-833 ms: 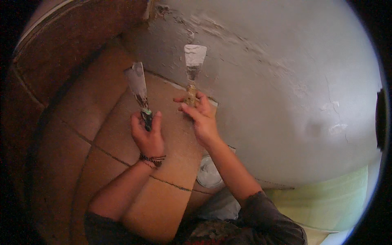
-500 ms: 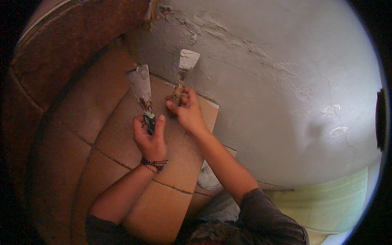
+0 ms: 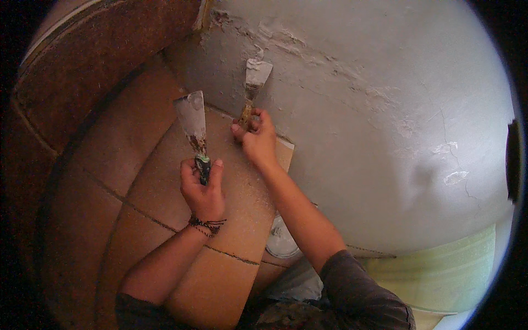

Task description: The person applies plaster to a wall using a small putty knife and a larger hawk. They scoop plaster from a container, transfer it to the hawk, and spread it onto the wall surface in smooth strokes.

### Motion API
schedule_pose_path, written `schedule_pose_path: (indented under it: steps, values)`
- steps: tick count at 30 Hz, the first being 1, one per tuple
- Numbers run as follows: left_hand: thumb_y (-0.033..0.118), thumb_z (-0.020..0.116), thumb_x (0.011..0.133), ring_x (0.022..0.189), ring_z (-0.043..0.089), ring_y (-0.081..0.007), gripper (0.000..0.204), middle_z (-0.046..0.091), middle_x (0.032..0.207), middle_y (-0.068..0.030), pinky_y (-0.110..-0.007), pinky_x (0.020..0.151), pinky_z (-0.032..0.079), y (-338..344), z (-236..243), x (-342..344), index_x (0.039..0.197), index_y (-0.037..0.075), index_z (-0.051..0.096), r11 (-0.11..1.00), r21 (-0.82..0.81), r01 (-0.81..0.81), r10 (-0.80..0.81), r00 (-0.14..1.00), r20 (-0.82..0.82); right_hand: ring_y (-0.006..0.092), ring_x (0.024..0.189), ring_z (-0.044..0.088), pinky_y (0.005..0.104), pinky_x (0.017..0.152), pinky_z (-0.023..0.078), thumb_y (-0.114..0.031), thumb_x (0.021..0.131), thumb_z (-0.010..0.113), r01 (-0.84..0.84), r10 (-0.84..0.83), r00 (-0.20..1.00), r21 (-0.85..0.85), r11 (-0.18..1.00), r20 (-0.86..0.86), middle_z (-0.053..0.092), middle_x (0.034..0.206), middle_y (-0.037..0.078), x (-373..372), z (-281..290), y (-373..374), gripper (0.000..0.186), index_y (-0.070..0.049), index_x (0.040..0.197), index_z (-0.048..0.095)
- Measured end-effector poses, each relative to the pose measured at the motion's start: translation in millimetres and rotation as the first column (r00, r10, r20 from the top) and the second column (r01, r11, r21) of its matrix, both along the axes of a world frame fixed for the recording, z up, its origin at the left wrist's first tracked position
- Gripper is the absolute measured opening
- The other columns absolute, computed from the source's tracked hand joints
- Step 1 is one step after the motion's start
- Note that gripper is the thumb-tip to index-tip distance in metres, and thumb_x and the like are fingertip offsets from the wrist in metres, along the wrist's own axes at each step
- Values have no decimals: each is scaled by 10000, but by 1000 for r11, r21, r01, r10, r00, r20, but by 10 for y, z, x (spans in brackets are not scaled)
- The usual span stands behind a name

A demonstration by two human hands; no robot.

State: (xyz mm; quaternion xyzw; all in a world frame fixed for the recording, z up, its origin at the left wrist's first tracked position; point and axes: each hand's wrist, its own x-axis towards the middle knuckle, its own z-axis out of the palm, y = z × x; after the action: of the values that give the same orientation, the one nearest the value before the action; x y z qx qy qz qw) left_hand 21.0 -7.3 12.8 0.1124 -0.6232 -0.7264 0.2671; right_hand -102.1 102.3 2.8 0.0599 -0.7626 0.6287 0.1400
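Note:
My left hand (image 3: 203, 190) is closed round the dark handle of a putty knife (image 3: 192, 118), its wide, stained blade pointing up and away from me. A second putty knife (image 3: 254, 82) with a worn, yellowish handle is gripped in my right hand (image 3: 257, 137). White paste sits on the tip of that blade, which is at the grey wall (image 3: 341, 148), just under a rough strip of peeling plaster (image 3: 280, 41). Whether the blade touches the wall I cannot tell. The left knife is held apart from the wall, above the floor tiles.
Brown-orange tiles (image 3: 220, 280) with dark joints cover the floor. A round container with whitish stuff (image 3: 281, 239) stands beside my right forearm. At the far left rises a reddish-brown tiled surface (image 3: 110, 60). A pale green surface (image 3: 440, 269) lies at the lower right.
My right hand has moved slightly up and to the right with its putty knife, toward the peeling strip. The left hand and its knife have barely shifted.

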Motion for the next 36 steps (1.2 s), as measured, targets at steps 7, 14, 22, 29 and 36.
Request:
schedule_pose_path:
  steps: [7,14,22,29,36]
  values:
    - [118,695,834,698,496,-75,271,558,787,-9,-231,622,418,-5,-61,-5,957,23,472,1000,3,5,-5,1000,-28,244,878,655,351,775,493,-54,702,768,17,-14,999,-94,995,37,689,948,154,12,23,-22,511,-44,1133,493]
    - [123,694,835,676,493,-75,265,559,765,-8,-233,592,412,3,-64,-9,954,27,477,1000,-7,4,-4,999,-46,164,776,637,274,677,508,15,749,726,66,-68,990,-16,998,-126,675,909,138,-120,50,58,512,-7,1179,449]
    - [122,688,840,651,474,-66,256,548,744,2,-230,568,399,-8,-66,-6,941,28,473,1000,11,26,-26,999,-21,195,791,648,286,661,524,29,743,724,18,-25,997,-100,995,-71,668,928,150,-112,147,-104,502,-2,1162,449]
    - [130,688,843,661,463,-67,261,527,756,2,-231,565,396,12,-23,18,954,30,474,1000,-1,-18,18,998,-58,198,759,650,296,657,529,38,748,718,-43,52,998,-227,973,32,671,882,152,23,384,-342,472,2,1136,450]
    - [145,686,846,667,448,-72,262,501,756,9,-241,590,391,20,1,8,934,32,467,997,65,-28,35,993,-116,217,775,663,318,672,547,22,763,719,-140,178,982,-392,909,62,670,881,151,151,522,-430,457,0,1121,436]
